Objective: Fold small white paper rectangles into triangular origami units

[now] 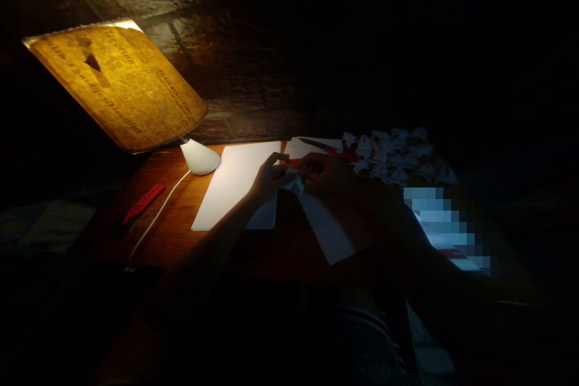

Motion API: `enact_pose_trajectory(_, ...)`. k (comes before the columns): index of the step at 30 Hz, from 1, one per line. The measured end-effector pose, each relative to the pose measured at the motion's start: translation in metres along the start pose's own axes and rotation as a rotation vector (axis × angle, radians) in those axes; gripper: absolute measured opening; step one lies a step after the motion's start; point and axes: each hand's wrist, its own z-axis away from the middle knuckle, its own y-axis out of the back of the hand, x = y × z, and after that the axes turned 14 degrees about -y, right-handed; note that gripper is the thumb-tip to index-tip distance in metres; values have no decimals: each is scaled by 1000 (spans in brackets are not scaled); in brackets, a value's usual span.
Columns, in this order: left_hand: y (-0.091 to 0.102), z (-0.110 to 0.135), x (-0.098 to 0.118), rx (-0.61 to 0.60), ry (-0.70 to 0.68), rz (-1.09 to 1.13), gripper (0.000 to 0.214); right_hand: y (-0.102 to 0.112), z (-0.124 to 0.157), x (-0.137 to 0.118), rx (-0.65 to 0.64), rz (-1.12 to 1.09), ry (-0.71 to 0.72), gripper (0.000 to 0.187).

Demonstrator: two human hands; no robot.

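The room is dark, lit only by a lamp at the left. My left hand (270, 178) and my right hand (326, 172) meet over the wooden table (181, 211), both pinched on a small folded piece of white paper (296, 184) held between them. A white sheet (237, 184) lies under my left hand. Another white strip (328, 232) runs below my right hand. Something orange-red shows just above my fingers, but it is too dim to name.
A white lamp base (199, 157) with a cord (154, 220) stands at the back left, shaded by a printed newspaper sheet (122, 84). A red tool (143, 204) lies at the left. A heap of several folded white paper pieces (398, 157) sits at the back right.
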Motion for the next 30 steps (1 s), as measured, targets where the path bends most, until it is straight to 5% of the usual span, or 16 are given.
enact_pose_trajectory(7, 9, 0, -7, -8, -171, -332, 33, 8, -4, 4, 71, 148, -38, 8)
enact_pose_trajectory(12, 7, 0, -1, -294, -414, -583, 12, 18, -9, 9, 36, 325, -101, 5)
enact_pose_trajectory(18, 9, 2, 1, -504, -373, -592, 19, 19, -8, 10, -13, 366, -151, 4)
enact_pose_trajectory(22, 13, 4, 4, -556, -359, -619, 22, 25, -6, 9, -133, 266, -145, 19)
enact_pose_trajectory(30, 13, 3, 5, -596, -388, -655, 26, 38, -11, 11, -191, 329, -138, 16)
